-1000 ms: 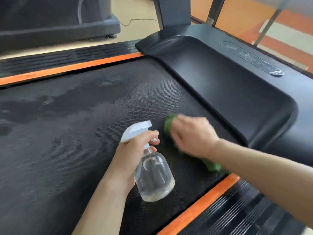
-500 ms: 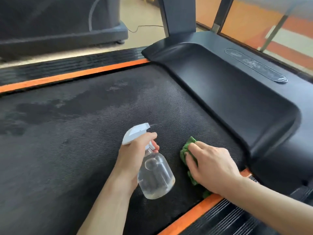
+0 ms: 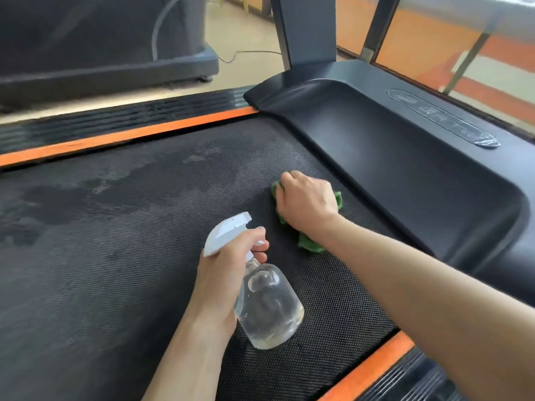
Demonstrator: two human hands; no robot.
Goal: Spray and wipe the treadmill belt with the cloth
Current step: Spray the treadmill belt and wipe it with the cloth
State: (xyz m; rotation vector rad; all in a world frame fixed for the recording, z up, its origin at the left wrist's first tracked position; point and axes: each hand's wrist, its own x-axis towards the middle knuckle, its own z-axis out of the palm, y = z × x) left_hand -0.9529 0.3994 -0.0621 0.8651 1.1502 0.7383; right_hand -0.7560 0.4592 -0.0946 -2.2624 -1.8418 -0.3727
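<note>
A: Our right hand [image 3: 307,202] presses the green cloth [image 3: 311,246] on the belt [image 3: 115,270] beside the motor cover [image 3: 405,175].
B: We wipe toward the damp patches [image 3: 58,198]; our left hand [image 3: 228,273] grips the spray bottle [image 3: 266,305].

Single head view, close above, looking forward and down across the treadmill belt [image 3: 121,256] toward the motor cover [image 3: 405,175].
</note>
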